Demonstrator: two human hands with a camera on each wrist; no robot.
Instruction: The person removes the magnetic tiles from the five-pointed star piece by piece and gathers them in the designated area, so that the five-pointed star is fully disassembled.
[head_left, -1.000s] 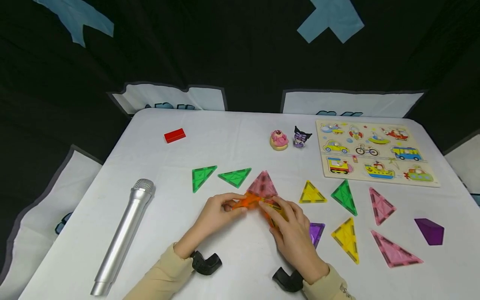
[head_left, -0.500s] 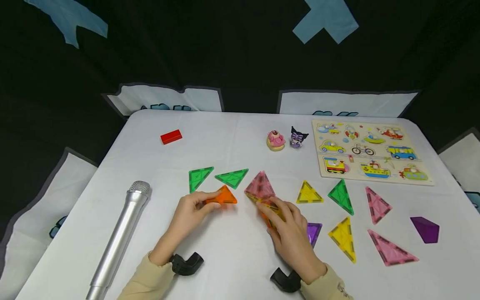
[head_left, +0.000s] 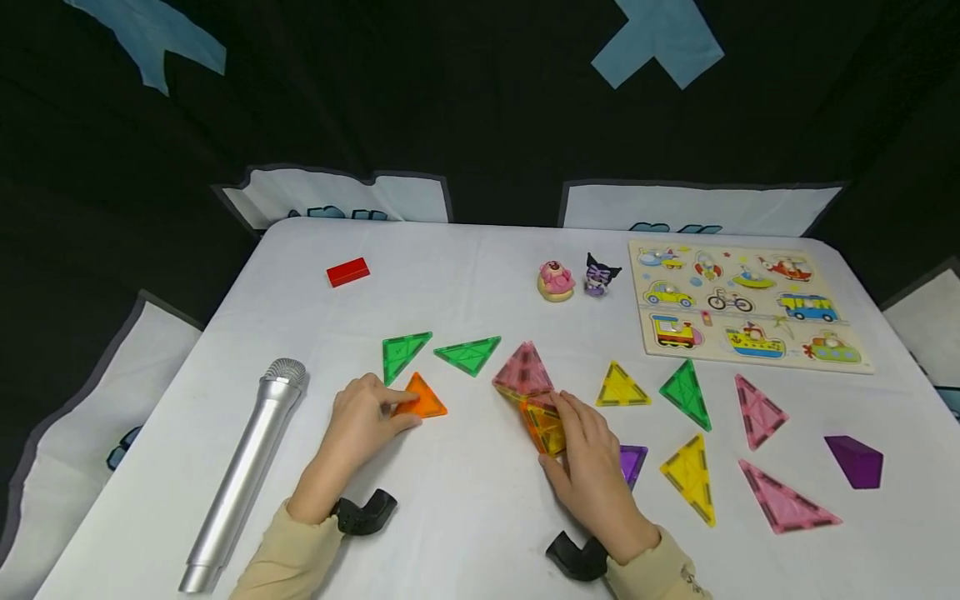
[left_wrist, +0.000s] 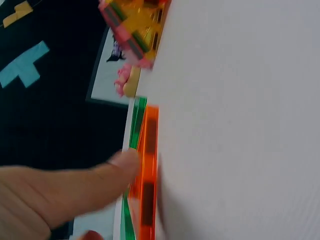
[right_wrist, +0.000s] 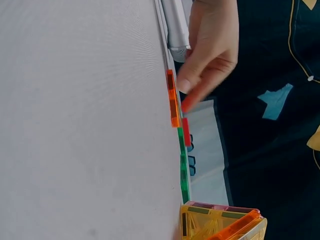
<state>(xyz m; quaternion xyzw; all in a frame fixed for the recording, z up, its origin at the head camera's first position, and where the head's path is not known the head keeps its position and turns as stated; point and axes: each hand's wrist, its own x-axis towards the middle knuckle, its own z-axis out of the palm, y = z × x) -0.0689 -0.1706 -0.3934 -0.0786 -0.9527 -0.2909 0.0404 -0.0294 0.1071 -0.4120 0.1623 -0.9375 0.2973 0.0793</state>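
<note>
My left hand [head_left: 360, 421] is at the left of the table, thumb and finger pinching a corner of an orange triangular magnetic tile [head_left: 426, 398], which lies low over the cloth. In the left wrist view my thumb overlaps that orange tile [left_wrist: 149, 175]. My right hand [head_left: 592, 467] holds the right side of a small three-dimensional magnetic-tile structure. Pink, yellow and orange see-through tiles make up this structure [head_left: 525, 373], which stands at the table's middle. In the right wrist view its yellow and orange sides [right_wrist: 225, 220] show at the bottom. Its right side is partly hidden by my fingers.
Two green triangle tiles [head_left: 468, 356] lie behind. More yellow [head_left: 688, 475], green, pink [head_left: 787, 500] and purple pieces lie right. A silver microphone [head_left: 247, 467] is at left, a red block [head_left: 348, 272], two figurines [head_left: 556, 282] and a wooden puzzle board [head_left: 750, 352] farther back.
My left hand has moved left from the structure, taking the orange tile with it and setting it lower left of the green tiles. My right hand stays on the structure, its fingers drawn slightly rightward.
</note>
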